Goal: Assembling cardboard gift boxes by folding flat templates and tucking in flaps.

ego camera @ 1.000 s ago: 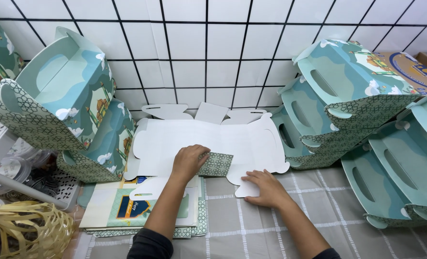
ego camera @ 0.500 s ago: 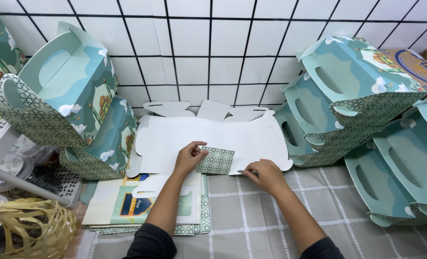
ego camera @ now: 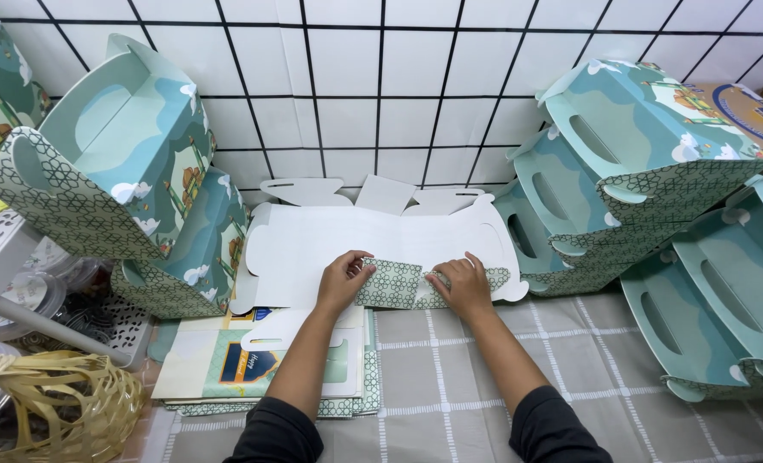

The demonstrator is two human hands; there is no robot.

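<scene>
Flat box blank [ego camera: 373,244]: one unfolded white cardboard sheet with die-cut tabs and handle-shaped flaps along its far edge, lying inner side up on the tabletop [ego camera: 621,403] against the tiled wall [ego camera: 381,94]. Its near flaps [ego camera: 398,285], printed in a green lattice pattern, are folded up over the white face.

Left hand [ego camera: 344,281]: resting on the left patterned flap, fingers curled and pressed down on its edge.
Right hand [ego camera: 461,287]: on the right patterned flap, fingers bent and pressing it flat; the two hands sit near each other, apart.

Containers:
- Stack of flat printed blanks [ego camera: 261,369], just beside the left forearm, under the near edge of the white sheet.
- Assembled teal carry boxes, left group [ego camera: 115,180]: handle cut-outs, cloud and lattice print, piled on their sides; insides not visible.
- Assembled teal carry boxes, right group [ego camera: 647,171]: same print, nested and leaning in a pile; open ends show nothing inside.
- Woven straw basket [ego camera: 55,403], lower left corner; contents cannot be told.
- White plastic basket [ego camera: 4,249], left edge, partly hidden.

Surface: grey checked cloth over the tabletop.
</scene>
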